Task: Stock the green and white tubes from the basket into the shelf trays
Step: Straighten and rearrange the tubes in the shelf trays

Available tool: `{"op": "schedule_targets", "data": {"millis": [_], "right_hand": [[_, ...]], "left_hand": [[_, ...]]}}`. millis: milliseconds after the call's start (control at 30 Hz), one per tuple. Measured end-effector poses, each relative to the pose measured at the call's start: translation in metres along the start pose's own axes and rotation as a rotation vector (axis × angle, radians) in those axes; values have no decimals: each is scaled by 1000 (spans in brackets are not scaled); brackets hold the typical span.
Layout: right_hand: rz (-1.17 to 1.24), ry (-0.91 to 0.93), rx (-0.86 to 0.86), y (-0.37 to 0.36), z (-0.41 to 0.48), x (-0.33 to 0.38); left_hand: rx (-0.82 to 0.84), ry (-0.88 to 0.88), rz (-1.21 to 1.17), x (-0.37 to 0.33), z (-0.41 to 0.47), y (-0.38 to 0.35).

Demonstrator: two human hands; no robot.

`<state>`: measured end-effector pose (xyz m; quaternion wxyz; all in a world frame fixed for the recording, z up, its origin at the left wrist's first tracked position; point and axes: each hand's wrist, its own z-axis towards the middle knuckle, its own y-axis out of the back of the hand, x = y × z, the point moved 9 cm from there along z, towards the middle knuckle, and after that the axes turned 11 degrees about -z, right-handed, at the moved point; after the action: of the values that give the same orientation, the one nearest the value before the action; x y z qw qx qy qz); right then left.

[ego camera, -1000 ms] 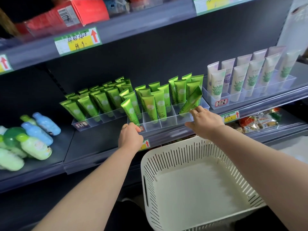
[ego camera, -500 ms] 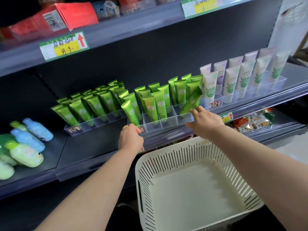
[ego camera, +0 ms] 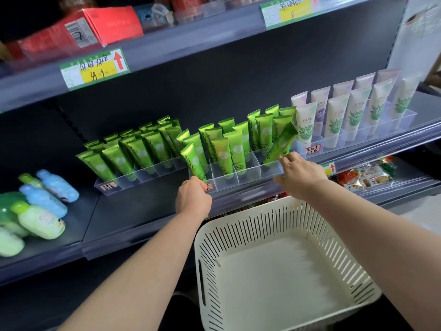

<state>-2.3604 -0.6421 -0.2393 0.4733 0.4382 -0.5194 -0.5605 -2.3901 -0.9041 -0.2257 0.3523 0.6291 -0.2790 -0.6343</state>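
Dark grey shop shelving fills the view, and its middle shelf runs from 9 o'clock up to 3 o'clock. Three clear divided trays sit along it. The left tray at 10 o'clock and the middle tray at centre hold upright green tubes. The right tray at 2 o'clock holds white tubes.

One leaning tube tilts left-to-right in the middle tray's right end compartment. The left hand grips that tray's front left corner with its fingers curled tight. The right hand holds the front right corner, fingers hooked over the rim beside the leaning tube's foot, thumb spread along the front wall.

Bare shelf deck shows at 8 o'clock between the left wrist and the lying bottles. At 5 o'clock the white slotted basket sits below the shelf's front lip, all of its pale floor showing. Overhead, the upper shelf carries a price label and red boxes. Snack packets lie at 3 o'clock, on a lower level.
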Motion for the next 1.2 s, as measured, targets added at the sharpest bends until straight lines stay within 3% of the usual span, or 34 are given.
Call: {"op": "schedule_targets", "data": {"millis": [267, 467, 667, 967, 1200], "right_hand": [[-40, 22, 41, -5, 1, -2], [-114, 30, 51, 1, -10, -2], [-109, -31, 13, 25, -19, -14], [156, -253, -63, 31, 0, -71], [358, -107, -149, 34, 21, -71]], "left_hand": [[13, -19, 38, -1, -2, -1], [48, -100, 209, -9, -11, 0], [34, -289, 184, -60, -23, 6], [216, -481, -19, -148, -7, -40], [326, -480, -99, -181, 11, -77]]}}
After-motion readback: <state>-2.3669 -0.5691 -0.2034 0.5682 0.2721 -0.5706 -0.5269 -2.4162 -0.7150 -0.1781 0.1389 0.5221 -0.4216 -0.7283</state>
